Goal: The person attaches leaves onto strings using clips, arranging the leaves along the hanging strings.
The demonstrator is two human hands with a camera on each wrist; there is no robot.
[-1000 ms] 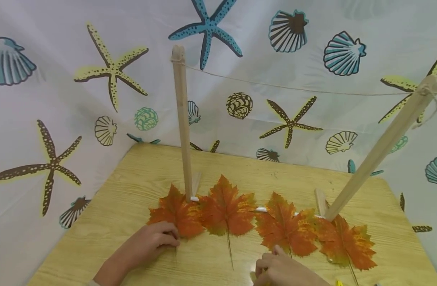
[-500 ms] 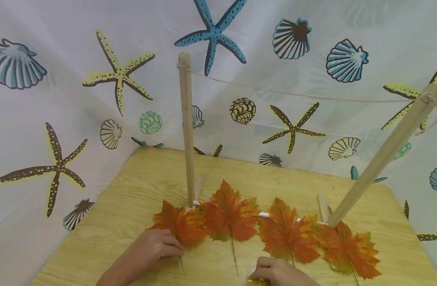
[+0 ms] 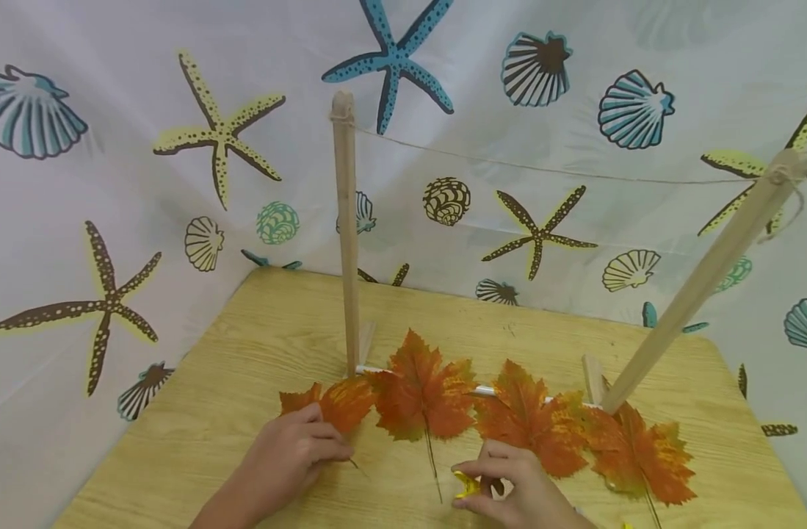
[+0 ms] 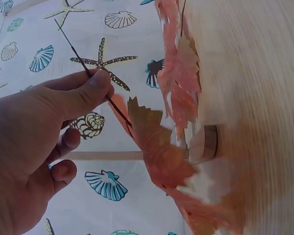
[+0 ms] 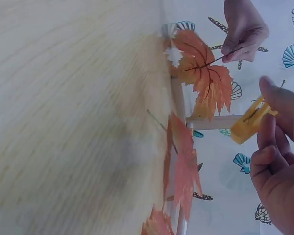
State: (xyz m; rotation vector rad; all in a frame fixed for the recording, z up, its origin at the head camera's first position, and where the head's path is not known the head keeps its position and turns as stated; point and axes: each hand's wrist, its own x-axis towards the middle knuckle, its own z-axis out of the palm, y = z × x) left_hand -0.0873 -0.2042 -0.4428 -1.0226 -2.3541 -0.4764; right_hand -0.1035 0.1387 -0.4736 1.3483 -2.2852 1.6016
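Observation:
My left hand (image 3: 296, 457) pinches the thin dark stem (image 4: 72, 48) of the leftmost orange maple leaf (image 3: 348, 402) between thumb and forefinger. That leaf is tilted up from the table, and the hand covers part of it in the head view. A yellow plastic clip (image 3: 467, 485) is held between the thumb and fingertips of my right hand (image 3: 520, 481), just right of the second leaf's stem. The clip (image 5: 247, 125) points toward the left hand in the right wrist view. Three more maple leaves lie in a row: left (image 3: 424, 389), middle (image 3: 529, 419) and right (image 3: 641, 452).
Behind the leaves stands a wooden frame with a left post (image 3: 347, 250) and a leaning right post (image 3: 703, 290). Twine (image 3: 542, 168) spans their tops, and a white rod (image 3: 484, 390) joins their feet. A patterned cloth (image 3: 297, 44) hangs behind the wood-grain table (image 3: 258, 330).
My left hand has lifted and turned the leftmost leaf, its stem now angled rightward. My right hand has come up from the front edge, bringing the yellow clip into fuller view.

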